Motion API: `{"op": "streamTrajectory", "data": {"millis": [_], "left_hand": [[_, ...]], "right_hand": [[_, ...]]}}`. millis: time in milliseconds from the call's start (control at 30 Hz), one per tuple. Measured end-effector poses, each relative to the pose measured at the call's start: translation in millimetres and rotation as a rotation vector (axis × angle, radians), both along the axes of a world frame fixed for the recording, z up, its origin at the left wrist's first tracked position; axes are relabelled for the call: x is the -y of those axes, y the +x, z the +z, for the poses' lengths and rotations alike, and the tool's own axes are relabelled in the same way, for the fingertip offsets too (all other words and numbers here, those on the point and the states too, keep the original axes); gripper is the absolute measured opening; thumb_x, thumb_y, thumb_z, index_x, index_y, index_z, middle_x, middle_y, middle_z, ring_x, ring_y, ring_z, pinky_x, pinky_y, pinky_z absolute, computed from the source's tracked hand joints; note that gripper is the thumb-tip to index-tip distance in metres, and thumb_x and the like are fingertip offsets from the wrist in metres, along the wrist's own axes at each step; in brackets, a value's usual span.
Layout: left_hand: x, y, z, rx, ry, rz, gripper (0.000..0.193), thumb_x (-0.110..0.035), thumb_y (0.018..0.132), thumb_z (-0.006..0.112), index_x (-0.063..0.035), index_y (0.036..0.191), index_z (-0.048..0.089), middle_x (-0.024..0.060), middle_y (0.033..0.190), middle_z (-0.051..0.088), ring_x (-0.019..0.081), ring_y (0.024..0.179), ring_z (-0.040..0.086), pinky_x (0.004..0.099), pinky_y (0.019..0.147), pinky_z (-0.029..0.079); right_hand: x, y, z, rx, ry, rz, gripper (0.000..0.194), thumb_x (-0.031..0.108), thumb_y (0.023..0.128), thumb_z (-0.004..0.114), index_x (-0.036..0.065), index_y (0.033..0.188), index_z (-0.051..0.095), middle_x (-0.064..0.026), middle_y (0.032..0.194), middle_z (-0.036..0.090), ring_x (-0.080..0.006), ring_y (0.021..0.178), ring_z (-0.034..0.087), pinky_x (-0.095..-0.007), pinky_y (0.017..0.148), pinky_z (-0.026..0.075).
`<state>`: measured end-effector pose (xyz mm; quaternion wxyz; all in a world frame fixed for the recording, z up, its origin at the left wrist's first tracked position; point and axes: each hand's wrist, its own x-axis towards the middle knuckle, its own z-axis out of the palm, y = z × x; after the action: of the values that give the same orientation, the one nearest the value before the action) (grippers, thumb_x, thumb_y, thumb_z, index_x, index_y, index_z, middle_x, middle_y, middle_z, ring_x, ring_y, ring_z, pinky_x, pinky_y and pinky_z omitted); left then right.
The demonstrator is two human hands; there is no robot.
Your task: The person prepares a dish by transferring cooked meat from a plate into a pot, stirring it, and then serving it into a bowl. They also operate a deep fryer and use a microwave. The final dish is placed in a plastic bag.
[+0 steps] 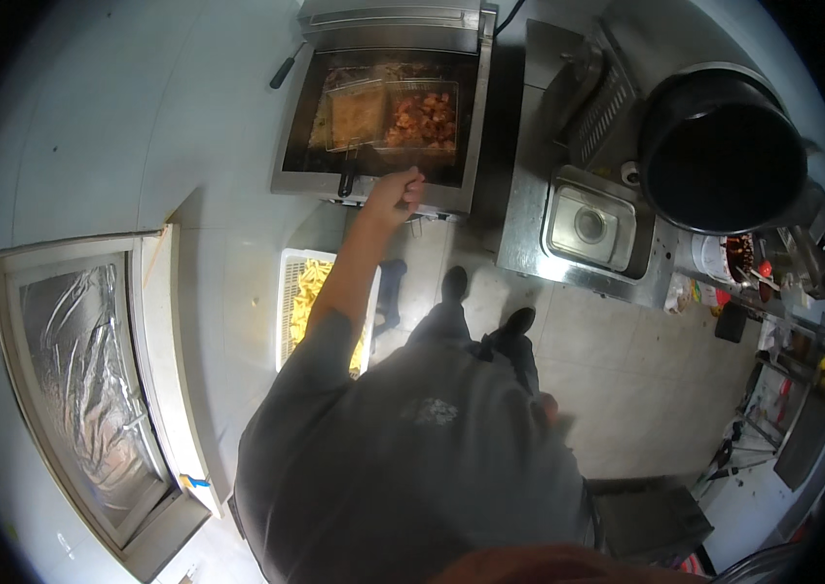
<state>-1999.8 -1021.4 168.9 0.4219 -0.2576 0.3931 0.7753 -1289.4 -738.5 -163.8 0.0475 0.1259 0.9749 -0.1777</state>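
Note:
My left hand [399, 196] is over the front edge of a steel deep fryer [376, 198], its fingers curled; whether they grip a basket handle I cannot tell. In the fryer sit two wire baskets side by side. The right basket [422, 117] holds browned fried pieces; the left basket [356, 117] shows a golden, foamy surface, and its black handle [346, 177] points towards me. Under my left forearm stands a white plastic crate [285, 306] of cut potato fries [312, 285]. Only a small part of my right hand [549, 407] shows beside my body, mostly hidden.
Right of the fryer is a steel counter [522, 252] with a rectangular steel pan [593, 226] and a large black pot [722, 164]. Containers and utensils crowd the far right. A foil-covered window [84, 379] is at left. A black box [649, 518] stands at lower right.

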Motion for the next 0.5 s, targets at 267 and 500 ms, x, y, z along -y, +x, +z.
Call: {"op": "streamTrajectory", "data": {"millis": [267, 500], "left_hand": [[-2.6, 3.0, -8.9, 0.014, -0.004, -0.017, 0.020, -0.020, 0.102, 0.055, -0.0056, 0.089, 0.055, -0.0016, 0.066, 0.047, 0.0091, 0.052, 0.043, 0.0232, 0.046, 0.034], [-4.9, -0.5, -21.0, -0.037, 0.012, -0.037, 0.019, -0.021, 0.101, 0.057, -0.0054, 0.090, 0.056, -0.0022, 0.064, 0.046, 0.0081, 0.051, 0.042, 0.0222, 0.045, 0.032]], "right_hand": [[-0.8, -88.3, 105.0, 0.416, -0.499, -0.553, 0.033, 0.034, 0.091, 0.054, 0.006, 0.094, 0.072, -0.0138, 0.089, 0.071, -0.0321, 0.082, 0.066, -0.0429, 0.073, 0.052], [11.4, -103.8, 103.6, 0.231, -0.658, -0.579, 0.024, 0.023, 0.092, 0.060, 0.002, 0.097, 0.070, -0.0070, 0.080, 0.067, -0.0194, 0.074, 0.063, -0.0342, 0.067, 0.051]]}}
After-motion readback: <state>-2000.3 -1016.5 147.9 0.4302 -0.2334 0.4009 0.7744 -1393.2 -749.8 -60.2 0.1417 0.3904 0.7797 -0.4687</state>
